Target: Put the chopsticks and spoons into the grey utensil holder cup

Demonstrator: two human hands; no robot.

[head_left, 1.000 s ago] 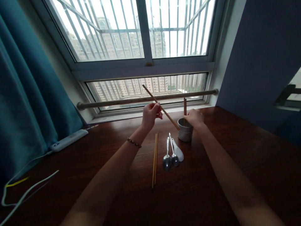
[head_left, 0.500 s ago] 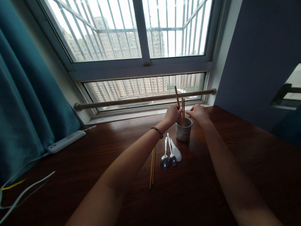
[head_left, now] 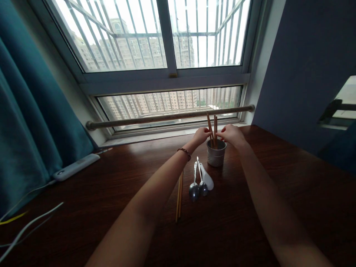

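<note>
Left hand (head_left: 202,134) pinched around a tilted brown wooden chopstick (head_left: 209,124), lower end down inside the small pale cylindrical cup (head_left: 216,155) directly below the fingertips. Right hand (head_left: 233,135) closed on a second, upright brown wooden chopstick (head_left: 215,124), also standing in that cup, fingers over the rim. Both sticks between the two hands, nearly touching. Nearer than the left fingers, on the dark wooden table (head_left: 278,178): two metal spoons (head_left: 198,184), a white ceramic spoon (head_left: 207,180) just beside them, a flat pair of light wooden chopsticks (head_left: 178,200) partly under the left forearm.
</note>
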